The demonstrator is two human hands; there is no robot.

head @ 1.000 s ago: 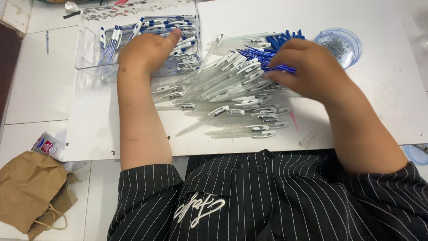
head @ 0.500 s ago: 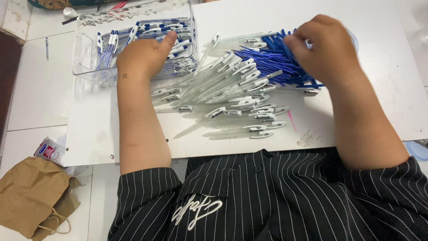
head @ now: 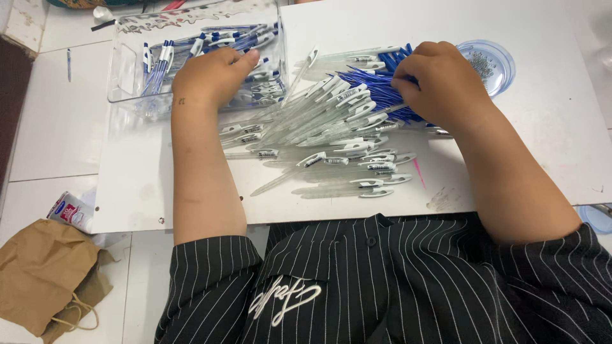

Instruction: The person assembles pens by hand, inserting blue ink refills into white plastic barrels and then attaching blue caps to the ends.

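My left hand lies over the front edge of a clear plastic tray that holds several finished blue-and-white pens. Its fingers curl down onto those pens, and what they hold is hidden. My right hand rests on a heap of blue refills, fingers pinched among them. Between the hands spreads a pile of clear pen barrels with white clips.
Everything lies on a white board on a white table. A round clear dish of tiny parts stands just right of my right hand. A brown paper bag and a small packet lie at the lower left.
My right hand went from the barrel pile up onto the blue refills and closed its fingers there. My left hand stayed at the tray.
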